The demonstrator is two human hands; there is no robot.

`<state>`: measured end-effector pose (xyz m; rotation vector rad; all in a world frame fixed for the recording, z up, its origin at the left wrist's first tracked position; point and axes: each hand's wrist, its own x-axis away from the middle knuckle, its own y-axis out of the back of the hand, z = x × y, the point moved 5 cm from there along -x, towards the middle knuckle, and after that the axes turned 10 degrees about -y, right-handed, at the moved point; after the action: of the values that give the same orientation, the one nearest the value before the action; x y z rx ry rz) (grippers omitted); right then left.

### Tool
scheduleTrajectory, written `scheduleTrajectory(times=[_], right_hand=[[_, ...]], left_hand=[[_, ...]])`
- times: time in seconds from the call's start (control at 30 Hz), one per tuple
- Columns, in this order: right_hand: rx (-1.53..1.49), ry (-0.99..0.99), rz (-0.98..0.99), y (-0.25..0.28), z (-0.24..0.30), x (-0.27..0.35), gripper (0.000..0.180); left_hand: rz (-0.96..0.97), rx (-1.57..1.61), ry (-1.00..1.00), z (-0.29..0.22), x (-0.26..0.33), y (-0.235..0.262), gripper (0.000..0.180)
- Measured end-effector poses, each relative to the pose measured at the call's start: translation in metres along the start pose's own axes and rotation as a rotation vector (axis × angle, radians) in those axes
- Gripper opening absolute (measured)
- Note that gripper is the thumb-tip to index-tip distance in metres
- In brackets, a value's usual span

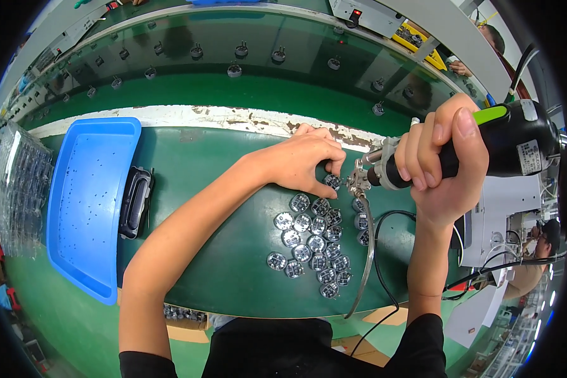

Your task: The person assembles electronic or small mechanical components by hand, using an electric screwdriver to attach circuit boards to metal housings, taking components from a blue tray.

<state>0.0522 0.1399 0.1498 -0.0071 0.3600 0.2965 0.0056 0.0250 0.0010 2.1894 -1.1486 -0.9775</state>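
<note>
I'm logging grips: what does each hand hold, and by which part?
The right hand grips the black power tool around its body, beside the green lever; the left hand pinches a round metal part by its sides.

left hand (305, 157) is in a pinch, fingers up top, thumb below; left forearm (198, 217) slants up from a bent elbow; right hand's (450, 160) curled in a full grip, thumb (467, 129) up, right forearm (429, 261) pretty much vertical
</note>
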Motion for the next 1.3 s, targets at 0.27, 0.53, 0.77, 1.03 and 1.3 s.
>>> scheduleTrajectory(times=[0.27, 0.53, 0.77, 1.03, 1.3], right_hand=[[0.037, -0.021, -0.058, -0.003, -0.007, -0.001, 0.029], [0.053, -0.033, -0.114, -0.004, -0.007, -0.006, 0.030], [-0.050, -0.027, -0.078, 0.000, -0.004, -0.004, 0.027], [0.017, 0.234, -0.152, 0.024, 0.053, 0.026, 0.035], [0.115, 0.041, 0.143, 0.031, 0.065, 0.021, 0.045]], left_hand=[[-0.001, -0.012, -0.003, 0.001, 0.000, -0.001, 0.033], [-0.001, -0.032, -0.028, 0.000, -0.001, 0.001, 0.034], [0.044, -0.044, 0.008, 0.001, 0.004, 0.000, 0.035], [-0.013, 0.071, 0.026, 0.004, 0.003, 0.024, 0.035], [-0.778, -0.644, 0.624, 0.083, 0.054, 0.114, 0.042]])
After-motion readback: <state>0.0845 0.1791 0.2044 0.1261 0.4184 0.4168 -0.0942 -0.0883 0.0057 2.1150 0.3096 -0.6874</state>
